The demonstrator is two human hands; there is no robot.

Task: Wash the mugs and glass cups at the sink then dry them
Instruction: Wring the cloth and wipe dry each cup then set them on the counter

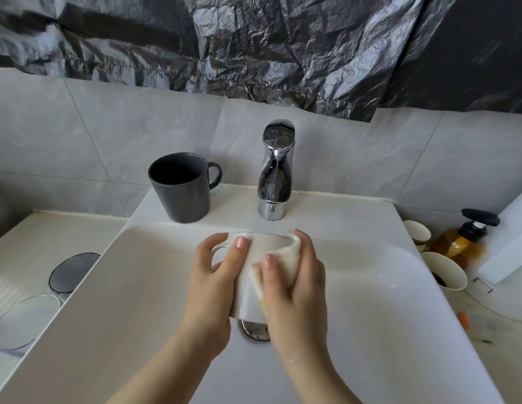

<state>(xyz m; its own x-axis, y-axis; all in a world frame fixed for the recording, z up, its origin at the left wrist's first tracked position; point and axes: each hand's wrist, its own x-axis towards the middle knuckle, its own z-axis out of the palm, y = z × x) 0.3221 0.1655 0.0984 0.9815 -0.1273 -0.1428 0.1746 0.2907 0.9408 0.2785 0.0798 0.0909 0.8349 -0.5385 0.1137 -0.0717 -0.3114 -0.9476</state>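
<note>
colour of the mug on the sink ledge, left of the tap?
The mug is dark grey, inside and out. The head view, the only one, shows it clearly.

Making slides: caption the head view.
Left hand holds a white mug over the sink; right hand presses a sponge on it.

A chrome tap (275, 170) stands in front of grey wall tiles (79, 135). Crumpled black plastic sheeting (254, 39) hangs above the tiles. At right, an amber pump bottle (460, 243) with a black head stands just beside a white box (510, 243). A small orange item (464, 319) lies on the counter (492, 330).
</note>
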